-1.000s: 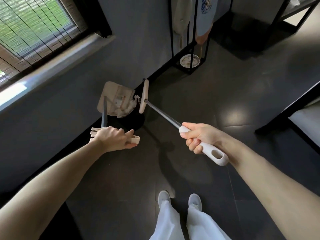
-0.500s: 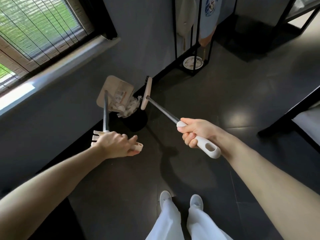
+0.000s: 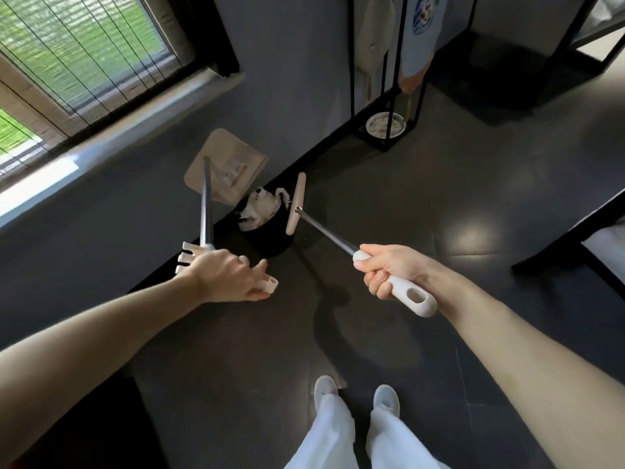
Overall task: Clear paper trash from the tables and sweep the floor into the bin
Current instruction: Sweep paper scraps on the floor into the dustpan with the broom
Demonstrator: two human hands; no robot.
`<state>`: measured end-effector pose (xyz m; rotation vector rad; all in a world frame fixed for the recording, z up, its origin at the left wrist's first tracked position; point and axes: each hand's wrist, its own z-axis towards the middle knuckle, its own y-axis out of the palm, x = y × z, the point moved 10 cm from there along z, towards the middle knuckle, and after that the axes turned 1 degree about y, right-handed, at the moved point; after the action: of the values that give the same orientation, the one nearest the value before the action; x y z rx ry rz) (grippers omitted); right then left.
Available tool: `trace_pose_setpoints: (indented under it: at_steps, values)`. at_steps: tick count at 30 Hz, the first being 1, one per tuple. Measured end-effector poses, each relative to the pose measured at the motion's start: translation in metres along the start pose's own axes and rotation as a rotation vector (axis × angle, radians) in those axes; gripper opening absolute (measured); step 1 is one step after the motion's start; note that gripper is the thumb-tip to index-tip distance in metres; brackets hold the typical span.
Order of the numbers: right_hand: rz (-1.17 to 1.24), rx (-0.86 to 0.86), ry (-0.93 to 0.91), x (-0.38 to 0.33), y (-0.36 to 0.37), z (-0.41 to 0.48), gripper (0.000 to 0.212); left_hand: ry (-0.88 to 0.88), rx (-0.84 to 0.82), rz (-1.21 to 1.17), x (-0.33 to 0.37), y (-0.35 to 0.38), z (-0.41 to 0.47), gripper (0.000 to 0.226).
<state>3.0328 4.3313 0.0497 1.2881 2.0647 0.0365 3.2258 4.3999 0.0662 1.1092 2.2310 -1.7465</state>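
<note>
Gripping its comb-topped handle, the left hand point(image 3: 226, 275) holds the dustpan point(image 3: 225, 165) tilted just far-left of the black bin point(image 3: 267, 236), which contains white paper point(image 3: 258, 211). The right hand point(image 3: 389, 269), fingers curled round the broom point(image 3: 324, 228), sets its head against the bin's right rim.

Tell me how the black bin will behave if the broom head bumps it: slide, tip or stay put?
Probably slides: the bin looks small and shows crumpled paper at the top, so it is likely light, and the floor is glossy. Tipping seems possible too, since the broom head sits beside its rim, high up.
</note>
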Motion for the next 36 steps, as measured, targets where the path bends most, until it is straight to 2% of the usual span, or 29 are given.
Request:
trace_pose_setpoints:
  at_steps: [6, 11, 13, 17, 20, 23, 25, 27, 29, 31, 33, 36]
  values:
    - [-0.031, -0.006, 0.007, 0.004, 0.003, 0.009, 0.064, -0.029, -0.112, -0.056, 0.028, 0.024, 0.008, 0.075]
    - [-0.052, 0.013, -0.008, 0.005, 0.003, 0.012, 0.067, -0.096, -0.134, -0.052, -0.001, 0.025, 0.01, 0.076]
    - [-0.078, 0.03, -0.02, 0.003, 0.001, 0.01, 0.068, -0.188, -0.125, -0.084, -0.026, 0.011, 0.006, 0.074]
    - [-0.085, 0.044, -0.043, -0.007, 0.001, 0.004, 0.07, -0.619, 0.061, -0.438, -0.107, -0.037, -0.03, 0.069]
    - [-0.081, 0.03, -0.06, -0.019, 0.008, -0.002, 0.071, -0.914, 0.341, -0.673, -0.155, -0.081, -0.082, 0.065]
    - [-0.091, -0.006, -0.073, -0.029, 0.021, -0.009, 0.07, -1.11, 0.598, -0.726, -0.175, -0.124, -0.148, 0.062]
    - [-0.096, -0.025, -0.063, -0.031, 0.03, -0.014, 0.063, -1.14, 0.666, -0.75, -0.167, -0.138, -0.185, 0.066]
    - [-0.106, -0.044, -0.032, -0.027, 0.038, -0.02, 0.048, -1.131, 0.712, -0.862, -0.146, -0.14, -0.214, 0.074]
    - [-0.141, -0.077, 0.009, -0.016, 0.049, -0.03, 0.026, -1.182, 0.694, -0.877, -0.122, -0.134, -0.239, 0.083]
    - [-0.177, -0.104, 0.056, 0.003, 0.057, -0.041, 0.023, -1.285, 0.638, -0.867, -0.098, -0.117, -0.263, 0.091]
    - [-0.208, -0.102, 0.089, 0.022, 0.062, -0.052, 0.027, -1.367, 0.572, -0.97, -0.066, -0.089, -0.282, 0.085]
    - [-0.286, -0.1, 0.149, 0.062, 0.062, -0.065, 0.025, -1.507, 0.504, -1.048, -0.003, -0.054, -0.313, 0.064]
